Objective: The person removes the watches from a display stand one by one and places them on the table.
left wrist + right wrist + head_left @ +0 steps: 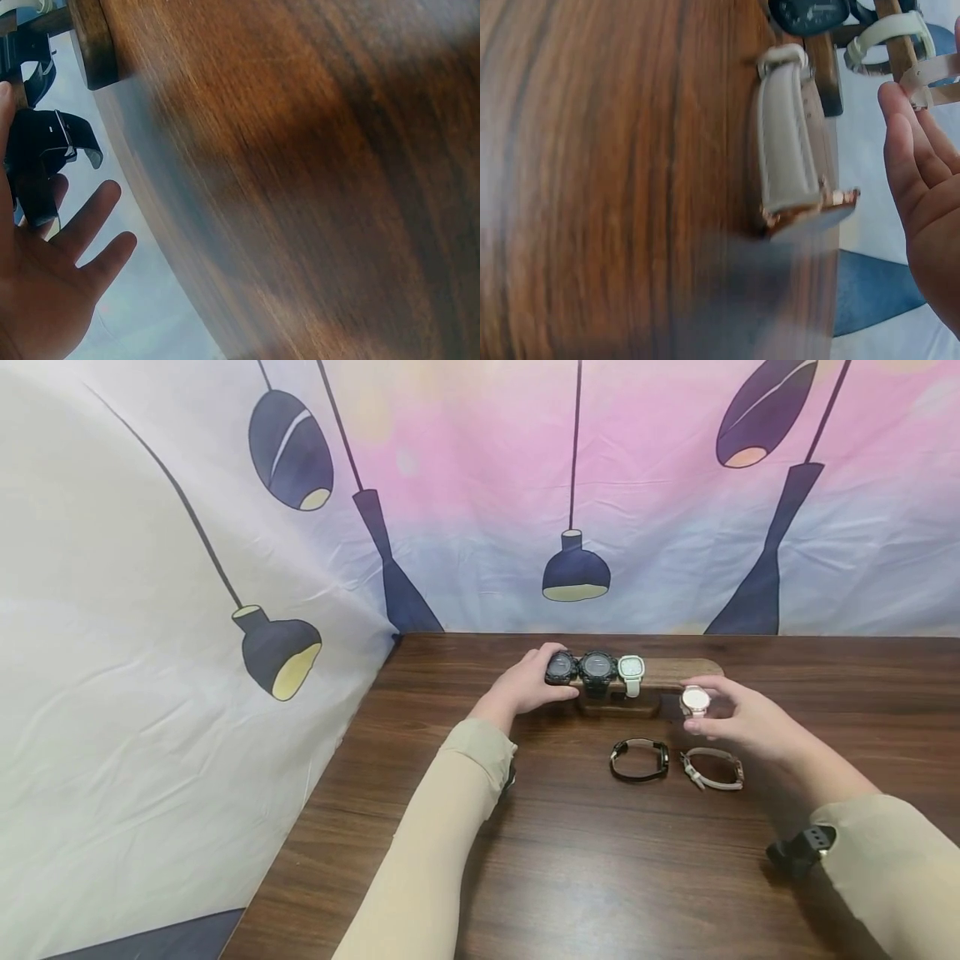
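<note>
My left hand (531,681) grips the left end of a wooden watch stand (671,672), its thumb in front and fingers behind, around the outermost black watch (559,667). Beside that watch, a second black watch (597,667) and a pale green square watch (631,667) hang on the bar. With thumb and fingers, my right hand (738,714) pinches a white-strapped round watch (695,700) at the bar's right end. Its strap (934,71) shows near the bar tip in the right wrist view; whether the bar enters the loop, I cannot tell.
On the brown wooden table (570,860), in front of the stand, lie a thin black-strapped watch (639,776) and a white-strapped watch (712,781) with rose-gold metal. A printed cloth (480,560) hangs behind the table, and pale cloth (150,710) hangs at the left.
</note>
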A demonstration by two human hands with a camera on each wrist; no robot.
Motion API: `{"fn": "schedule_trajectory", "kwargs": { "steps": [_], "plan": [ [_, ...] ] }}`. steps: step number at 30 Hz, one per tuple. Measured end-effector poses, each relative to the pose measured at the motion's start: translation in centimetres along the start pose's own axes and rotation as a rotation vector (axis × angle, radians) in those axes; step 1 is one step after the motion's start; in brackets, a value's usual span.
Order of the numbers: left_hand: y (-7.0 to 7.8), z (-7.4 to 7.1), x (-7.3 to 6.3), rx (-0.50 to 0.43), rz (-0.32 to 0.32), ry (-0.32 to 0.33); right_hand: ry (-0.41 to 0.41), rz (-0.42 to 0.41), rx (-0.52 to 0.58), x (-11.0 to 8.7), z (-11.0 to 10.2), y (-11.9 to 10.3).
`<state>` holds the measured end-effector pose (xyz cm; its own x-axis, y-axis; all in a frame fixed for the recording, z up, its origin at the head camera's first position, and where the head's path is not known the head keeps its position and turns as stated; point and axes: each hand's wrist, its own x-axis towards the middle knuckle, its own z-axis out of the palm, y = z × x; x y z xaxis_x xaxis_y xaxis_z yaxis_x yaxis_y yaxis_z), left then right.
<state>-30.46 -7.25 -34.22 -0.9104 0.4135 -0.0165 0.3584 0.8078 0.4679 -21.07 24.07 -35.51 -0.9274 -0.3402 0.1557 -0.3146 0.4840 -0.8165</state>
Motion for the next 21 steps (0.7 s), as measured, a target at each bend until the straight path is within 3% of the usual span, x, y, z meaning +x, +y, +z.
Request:
{"fn": "schedule_trajectory", "kwargs": {
  "steps": [6,15,21],
  "plan": [
    [0.1,0.0,0.0,0.006,-0.006,-0.004,-0.022,0.012,0.053,0.6,1.0,-0.8],
    [0.0,0.1,0.0,0.005,-0.003,-0.003,-0.034,-0.015,-0.15,1.3,2.0,-1.5],
    [0.0,0.1,0.1,0.0,0.001,-0.002,-0.044,-0.01,-0.063,1.7,3.0,-1.5]
  ]
}}
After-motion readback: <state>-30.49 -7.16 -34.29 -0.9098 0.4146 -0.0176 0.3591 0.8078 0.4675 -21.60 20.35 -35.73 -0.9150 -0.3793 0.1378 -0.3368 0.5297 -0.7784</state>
